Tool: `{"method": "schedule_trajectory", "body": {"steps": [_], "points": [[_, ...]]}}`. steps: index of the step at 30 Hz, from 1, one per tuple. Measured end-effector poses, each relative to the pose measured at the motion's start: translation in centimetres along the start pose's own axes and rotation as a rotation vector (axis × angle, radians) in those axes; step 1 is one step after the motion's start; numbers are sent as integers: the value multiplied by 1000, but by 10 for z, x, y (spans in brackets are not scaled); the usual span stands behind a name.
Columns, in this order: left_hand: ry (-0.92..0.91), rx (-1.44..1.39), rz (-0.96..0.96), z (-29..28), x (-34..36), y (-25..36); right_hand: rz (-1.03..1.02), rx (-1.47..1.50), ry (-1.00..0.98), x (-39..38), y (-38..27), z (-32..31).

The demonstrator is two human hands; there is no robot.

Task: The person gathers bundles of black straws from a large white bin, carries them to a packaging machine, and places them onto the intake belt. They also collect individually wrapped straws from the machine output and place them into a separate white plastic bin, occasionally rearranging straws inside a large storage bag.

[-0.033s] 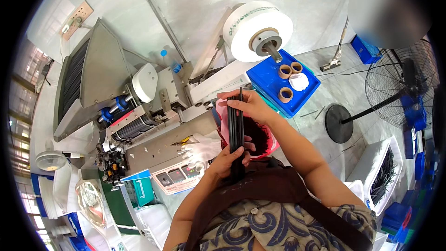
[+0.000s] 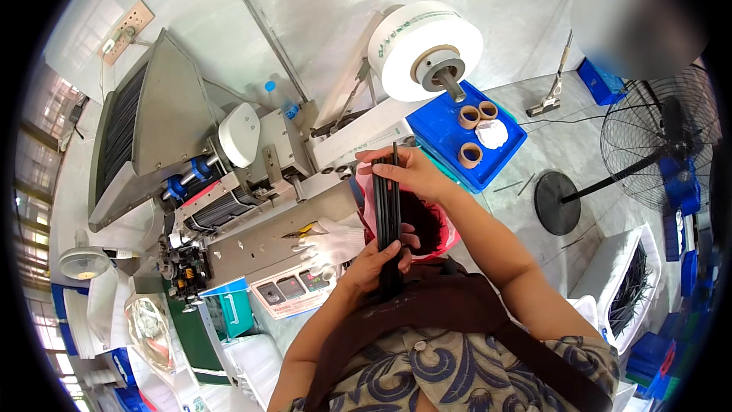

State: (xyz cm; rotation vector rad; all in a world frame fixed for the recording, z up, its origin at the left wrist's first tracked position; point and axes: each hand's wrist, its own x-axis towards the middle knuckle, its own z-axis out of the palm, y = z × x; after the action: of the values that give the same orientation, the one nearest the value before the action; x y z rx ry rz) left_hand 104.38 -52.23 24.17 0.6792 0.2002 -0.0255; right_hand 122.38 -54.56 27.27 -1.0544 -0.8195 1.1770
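A bundle of long black chopsticks (image 2: 387,210) stands lengthwise in front of my chest, gripped by both hands. My left hand (image 2: 372,265) wraps around its lower part, thumb across the front. My right hand (image 2: 410,172) holds the upper end between thumb and fingers; one stick pokes up above the others there. Behind the bundle sits a pink-red container (image 2: 451,243) with many dark sticks inside, partly hidden by my hands and arm. White work gloves (image 2: 335,243) lie on the machine bed left of my hands, beside yellow-handled pliers (image 2: 299,233).
At left stands a machine with a metal hopper (image 2: 164,118) of black sticks and a control panel (image 2: 290,290). A large white film roll (image 2: 415,49) is mounted ahead. A blue tray (image 2: 488,164) carries tape rolls. To the right are a floor fan (image 2: 557,202) and a white bin (image 2: 602,278).
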Motion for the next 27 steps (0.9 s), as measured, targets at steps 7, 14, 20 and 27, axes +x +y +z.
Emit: {"method": "schedule_trajectory", "body": {"steps": [7,14,20,27], "points": [[-68,-65,-8,-15,-1,0,80,452,94,-7,8,26],[134,4,82,8,14,7,91,177,87,-2,5,4],[-38,-63,-34,-11,33,12,-10,244,128,-3,-13,10],[-35,96,89,-18,71,27,-91,182,188,8,-30,-4]]}}
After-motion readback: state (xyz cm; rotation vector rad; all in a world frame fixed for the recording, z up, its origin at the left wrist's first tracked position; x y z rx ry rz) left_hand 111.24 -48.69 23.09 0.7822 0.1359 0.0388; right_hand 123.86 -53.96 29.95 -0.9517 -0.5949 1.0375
